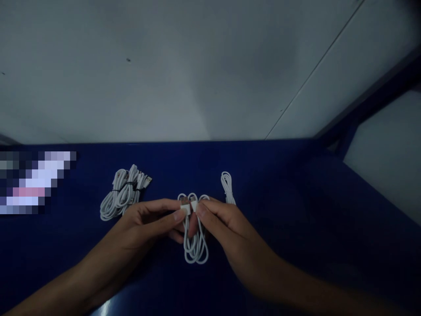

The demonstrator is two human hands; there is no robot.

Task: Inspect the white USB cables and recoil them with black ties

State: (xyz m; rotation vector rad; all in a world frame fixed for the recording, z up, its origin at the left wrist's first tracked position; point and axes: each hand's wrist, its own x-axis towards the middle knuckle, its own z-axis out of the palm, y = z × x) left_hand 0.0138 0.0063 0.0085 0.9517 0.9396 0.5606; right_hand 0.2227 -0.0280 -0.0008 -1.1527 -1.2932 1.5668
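A: What is held at the lower centre of the frame?

B: A white cable (196, 237), folded into loops. Its two plugs (188, 206) are pinched side by side — one by the left hand (149, 221), the other by the right hand (220, 221). Both hands are closed on the cable, thumb against forefinger at the plug ends, while the loops hang down between the hands toward the blue table (296, 210).

A: How is it judged to handle?

B: It is judged light and limp. The loops would sag and slide apart if only one strand were gripped, and the smooth jacket looks a little slippery. The plugs are the stiff parts, so a firm hold is best taken there, or around the whole bunch at its middle. Sharp bending just behind the plugs is best avoided.

A: What else is seen?

B: At centre left, a pile of tied cables (123, 193) lies on the table, bound with dark ties. Just right of centre, near the right hand, a loose cable (226, 186) lies apart — untouched by either hand. A blurred patch sits at the left edge; nothing can be told of it.
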